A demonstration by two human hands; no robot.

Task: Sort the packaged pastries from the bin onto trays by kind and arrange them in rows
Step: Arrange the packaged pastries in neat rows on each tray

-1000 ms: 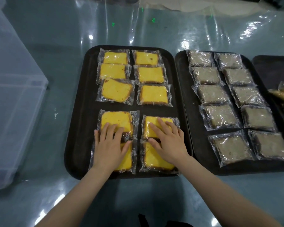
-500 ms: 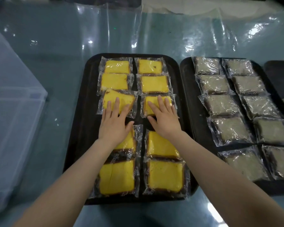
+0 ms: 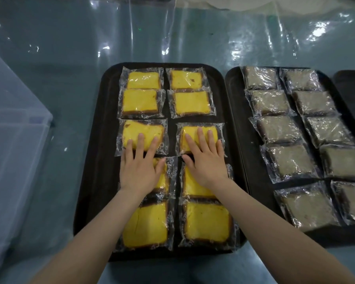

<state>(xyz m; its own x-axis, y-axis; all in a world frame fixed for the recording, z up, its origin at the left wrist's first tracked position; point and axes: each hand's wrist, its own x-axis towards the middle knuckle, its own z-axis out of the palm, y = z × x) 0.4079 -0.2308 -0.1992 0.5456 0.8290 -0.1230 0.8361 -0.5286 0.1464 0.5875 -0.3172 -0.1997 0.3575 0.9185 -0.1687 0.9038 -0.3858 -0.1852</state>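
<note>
Yellow cake packs under both flat, outstretched hands.

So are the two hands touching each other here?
Apart. The head view shows the left hand and right hand flat on separate yellow cakes, with a dark strip of tray between them.

Teal table under glossy clear plastic sheet. Directly on it: translucent bin at left, three black trays side by side – left tray, middle tray, third tray at right edge.
</note>
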